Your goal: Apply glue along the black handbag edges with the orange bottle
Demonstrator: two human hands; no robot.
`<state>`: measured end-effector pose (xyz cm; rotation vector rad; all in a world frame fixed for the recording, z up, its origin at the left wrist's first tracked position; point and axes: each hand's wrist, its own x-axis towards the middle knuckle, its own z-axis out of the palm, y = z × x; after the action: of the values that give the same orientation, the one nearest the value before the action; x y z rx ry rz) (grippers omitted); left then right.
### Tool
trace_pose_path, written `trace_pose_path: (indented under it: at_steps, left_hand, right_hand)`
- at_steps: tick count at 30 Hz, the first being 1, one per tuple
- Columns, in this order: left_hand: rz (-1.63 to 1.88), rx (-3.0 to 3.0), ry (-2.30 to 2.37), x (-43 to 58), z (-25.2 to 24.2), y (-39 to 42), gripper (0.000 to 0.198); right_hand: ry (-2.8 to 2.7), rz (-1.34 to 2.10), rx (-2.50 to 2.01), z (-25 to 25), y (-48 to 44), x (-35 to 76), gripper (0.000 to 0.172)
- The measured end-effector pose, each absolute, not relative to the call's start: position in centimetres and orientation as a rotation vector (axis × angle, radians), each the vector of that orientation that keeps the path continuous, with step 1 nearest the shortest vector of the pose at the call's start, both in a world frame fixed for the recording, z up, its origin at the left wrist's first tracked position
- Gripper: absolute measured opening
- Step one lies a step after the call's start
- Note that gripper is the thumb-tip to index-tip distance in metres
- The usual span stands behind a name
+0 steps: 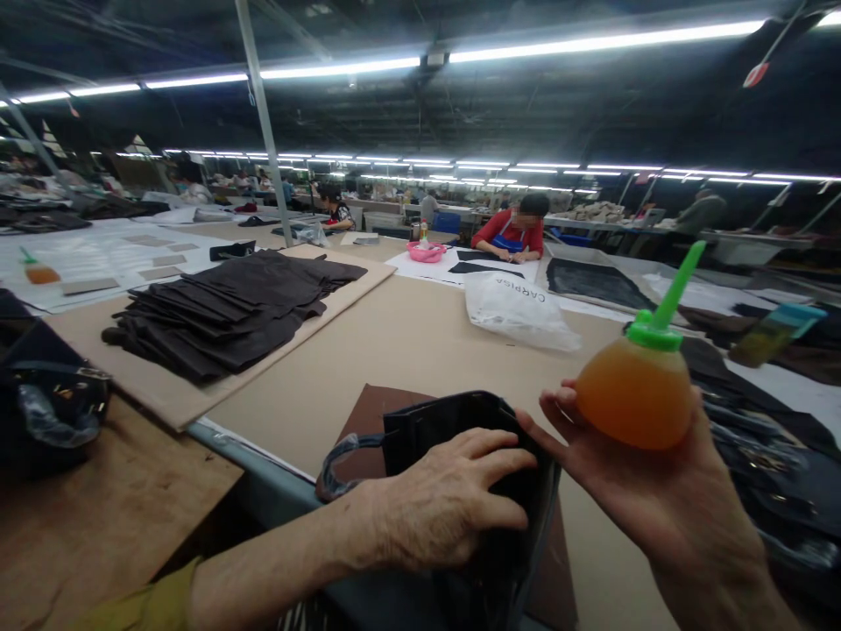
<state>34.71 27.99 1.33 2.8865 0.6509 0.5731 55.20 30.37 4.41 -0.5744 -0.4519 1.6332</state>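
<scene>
My left hand (447, 504) lies on a black bag (460, 429) at the table's near edge, fingers laid over its top rim and holding it. My right hand (644, 482) is raised to the right of the bag and cradles a round orange glue bottle (634, 394) with a green cap and long green nozzle pointing up and to the right. Its fingers curl under the bottle. The bag rests on a brown board (368, 407).
A stack of dark cut pieces (223, 311) lies on cardboard to the left. A white plastic bag (519, 307) lies mid-table, dark pieces at right (755, 421), another glue bottle (39, 272) far left. A person in red (516, 232) works across the table.
</scene>
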Motion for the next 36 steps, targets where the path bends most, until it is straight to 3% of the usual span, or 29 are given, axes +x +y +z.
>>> trace_pose_path:
  at_steps: [2, 10, 16, 21, 29, 36]
  left_hand:
    - [0.576, 2.939, 0.625, 34.7, 1.0, 27.7, 0.011]
    - [0.52, 3.024, 0.627, 35.3, -1.1, 26.5, 0.013]
    - [0.526, 2.902, 1.174, 32.8, -2.6, 22.5, 0.009]
    - [0.838, 2.785, 1.565, 29.0, -2.8, 19.0, 0.033]
    - [0.554, 1.825, 1.92, 26.1, -3.2, 22.1, 0.06]
    - [0.129, 2.19, 2.213, 26.7, 2.2, 26.0, 0.056]
  right_hand:
    - [-0.409, 1.616, -0.61, 5.0, 30.4, 54.9, 0.049]
    - [-0.326, 1.741, -0.651, 5.7, 30.7, 52.1, 0.047]
    - [-0.3, 1.649, -0.728, 4.8, 31.6, 52.9, 0.049]
    - [-0.223, 1.602, -0.873, 5.6, 31.7, 53.0, 0.049]
    - [-0.299, 1.658, -0.942, 5.3, 30.4, 51.4, 0.053]
    - [-0.31, 1.837, -0.964, 3.6, 29.3, 53.0, 0.063]
